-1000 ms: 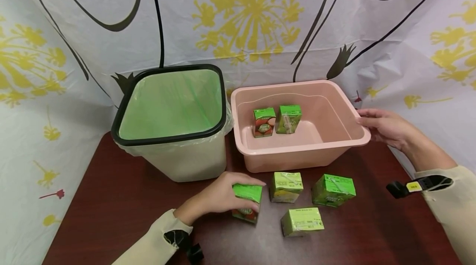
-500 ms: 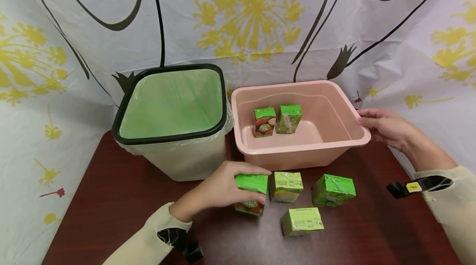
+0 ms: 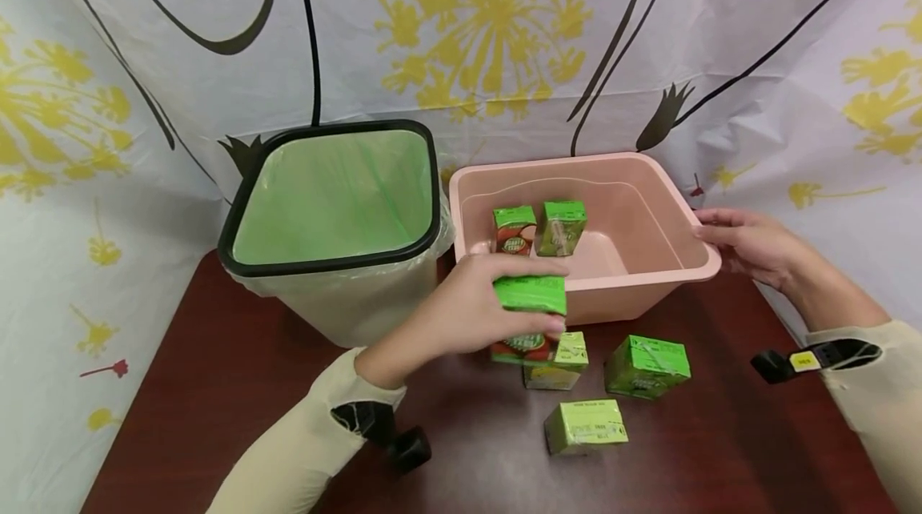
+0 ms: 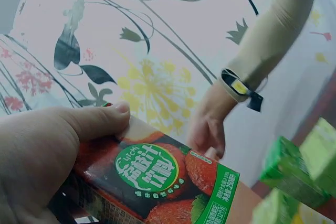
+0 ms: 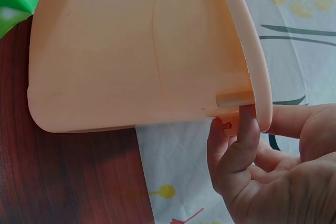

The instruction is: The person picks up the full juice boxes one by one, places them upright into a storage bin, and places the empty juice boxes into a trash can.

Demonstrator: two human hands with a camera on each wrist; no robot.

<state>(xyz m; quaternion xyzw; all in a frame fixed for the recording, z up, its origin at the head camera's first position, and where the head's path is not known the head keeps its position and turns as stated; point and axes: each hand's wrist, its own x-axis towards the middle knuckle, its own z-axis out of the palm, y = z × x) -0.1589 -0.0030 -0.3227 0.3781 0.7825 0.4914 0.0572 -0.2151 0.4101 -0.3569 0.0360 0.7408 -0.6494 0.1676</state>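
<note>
My left hand [image 3: 468, 306] holds a red juice box with a green top [image 3: 531, 295], raised above the table at the front side of the pink basin [image 3: 663, 280]. Its litchi label [image 4: 147, 167] faces the left wrist camera, with the thumb along one edge. At the basin's right end, my right hand [image 3: 756, 248] grips the rim; in the right wrist view its fingers [image 5: 247, 135] curl under the lip. Inside the basin stand another red juice box [image 3: 513, 230] and a green one [image 3: 563, 229]. The held box partly covers a yellow juice box [image 3: 572, 351] on the table.
A green juice box [image 3: 647, 367] and a pale green one [image 3: 587, 426] rest on the dark red table [image 3: 727, 434]. Left of the basin stands a bin with a black rim [image 3: 324, 266] and a green-looking inside. A patterned cloth [image 3: 497, 26] hangs behind.
My left hand has lifted the red juice box off the table and carried it up and right toward the basin's front wall. The right hand has stayed on the rim.
</note>
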